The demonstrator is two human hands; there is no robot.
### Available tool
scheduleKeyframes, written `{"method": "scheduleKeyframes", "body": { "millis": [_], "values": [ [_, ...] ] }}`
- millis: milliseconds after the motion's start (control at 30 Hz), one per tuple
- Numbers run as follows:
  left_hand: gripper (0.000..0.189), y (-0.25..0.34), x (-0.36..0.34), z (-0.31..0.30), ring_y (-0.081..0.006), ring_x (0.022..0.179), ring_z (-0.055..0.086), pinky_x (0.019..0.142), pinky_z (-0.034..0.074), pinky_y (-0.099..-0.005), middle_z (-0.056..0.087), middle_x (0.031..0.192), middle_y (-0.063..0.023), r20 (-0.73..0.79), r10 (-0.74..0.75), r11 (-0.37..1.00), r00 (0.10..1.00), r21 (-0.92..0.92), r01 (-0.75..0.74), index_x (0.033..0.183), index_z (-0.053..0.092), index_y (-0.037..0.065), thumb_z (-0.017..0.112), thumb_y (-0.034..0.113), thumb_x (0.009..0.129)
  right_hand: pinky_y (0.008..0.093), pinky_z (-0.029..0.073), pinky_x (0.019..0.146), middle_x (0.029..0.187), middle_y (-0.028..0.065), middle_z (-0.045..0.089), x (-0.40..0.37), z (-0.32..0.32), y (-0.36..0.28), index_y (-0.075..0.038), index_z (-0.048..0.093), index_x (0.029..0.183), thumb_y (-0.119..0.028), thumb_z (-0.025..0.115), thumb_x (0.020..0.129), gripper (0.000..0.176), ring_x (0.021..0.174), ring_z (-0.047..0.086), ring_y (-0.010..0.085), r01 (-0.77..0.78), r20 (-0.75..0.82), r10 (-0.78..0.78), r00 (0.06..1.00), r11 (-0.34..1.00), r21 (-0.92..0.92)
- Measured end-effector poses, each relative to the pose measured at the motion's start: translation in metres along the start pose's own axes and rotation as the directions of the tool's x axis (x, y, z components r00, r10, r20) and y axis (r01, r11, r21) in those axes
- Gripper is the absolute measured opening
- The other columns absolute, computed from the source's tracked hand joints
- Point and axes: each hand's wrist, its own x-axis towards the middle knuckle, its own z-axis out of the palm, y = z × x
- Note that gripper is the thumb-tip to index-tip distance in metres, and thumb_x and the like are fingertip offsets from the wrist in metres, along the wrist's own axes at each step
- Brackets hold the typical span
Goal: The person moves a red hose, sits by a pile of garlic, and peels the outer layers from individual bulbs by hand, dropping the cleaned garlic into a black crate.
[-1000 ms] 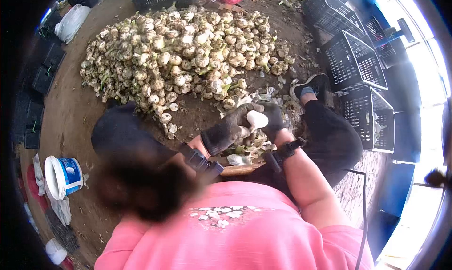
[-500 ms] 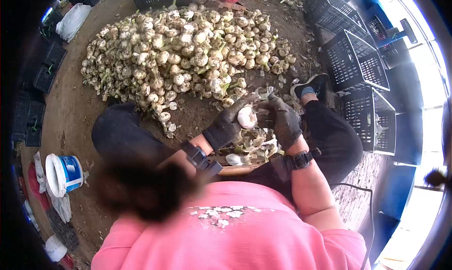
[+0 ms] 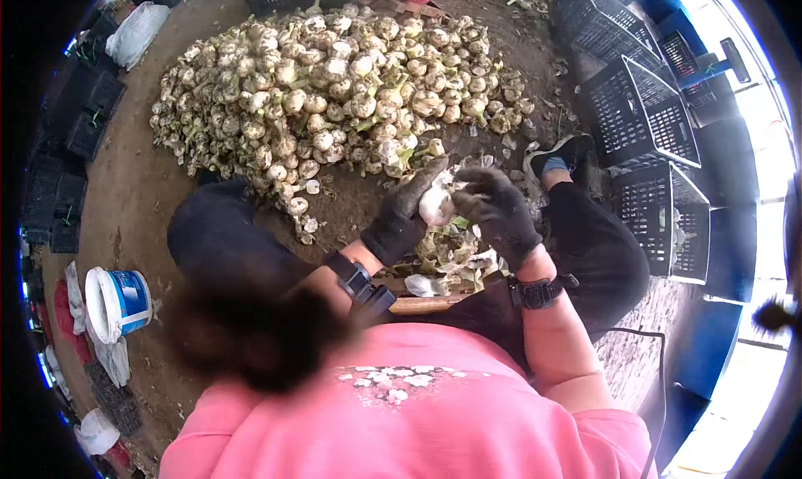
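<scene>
My left hand (image 3: 403,218), in a dark, soiled glove, is closed around a whitish garlic bulb (image 3: 436,205) held above my lap. My right hand (image 3: 499,213), also gloved, is at the bulb's right side with its fingers curled in toward it. Whatever its fingertips pinch is hidden by the hand and some blur. Loose garlic skins (image 3: 451,258) lie below both hands, between my legs. Just beyond my hands spreads a large heap of garlic bulbs (image 3: 326,86), many with dirt and short stalks on them.
Black plastic crates (image 3: 639,116) line the right side, and another crate (image 3: 664,220) holding something pale stands nearer. At left are a white and blue bucket (image 3: 117,302) and dark crates (image 3: 93,116). A cable (image 3: 660,370) runs down beside my right arm.
The bulb has turned in my left hand and tilts differently. My right hand has come in closer, its fingers now curled at the bulb. The whole view has shifted slightly.
</scene>
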Motion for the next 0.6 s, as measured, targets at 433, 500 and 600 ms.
{"method": "scheduleKeyframes", "body": {
  "millis": [433,500,600],
  "values": [
    [0.057,0.005,0.011,-0.011,-0.0303,0.099,0.060,0.087,0.046,-0.0386,0.058,0.119,-0.0176,0.022,0.395,0.902,0.918,0.183,-0.392,0.127,0.050,0.003,0.069,0.009,0.074,0.0288,0.045,0.076,0.092,0.0072,0.060,-0.007,0.005,-0.025,-0.002,0.061,0.092,-0.016,0.075,0.075,0.026,0.085,0.057,0.0170,-0.202,0.226,0.143,0.964,0.944,0.262],
    [0.056,0.001,0.010,-0.012,-0.0314,0.102,0.059,0.089,0.045,-0.0389,0.058,0.119,-0.0179,0.030,0.376,0.906,0.926,0.196,-0.374,0.126,0.050,0.003,0.070,0.009,0.074,0.0295,0.046,0.077,0.092,0.0083,0.061,-0.007,0.009,-0.024,-0.003,0.061,0.091,-0.018,0.077,0.072,0.029,0.086,0.058,0.0177,-0.103,0.236,0.047,0.971,0.967,0.232],
    [0.054,0.006,0.009,-0.015,-0.0329,0.106,0.057,0.092,0.044,-0.0396,0.058,0.117,-0.0181,0.042,0.342,0.920,0.939,0.188,-0.344,0.124,0.052,0.002,0.069,0.010,0.074,0.0314,0.047,0.074,0.086,0.0094,0.061,-0.007,0.011,-0.034,-0.004,0.062,0.089,-0.016,0.078,0.070,0.028,0.082,0.060,0.0202,0.108,0.192,-0.075,0.979,0.980,-0.169]
  ]
}}
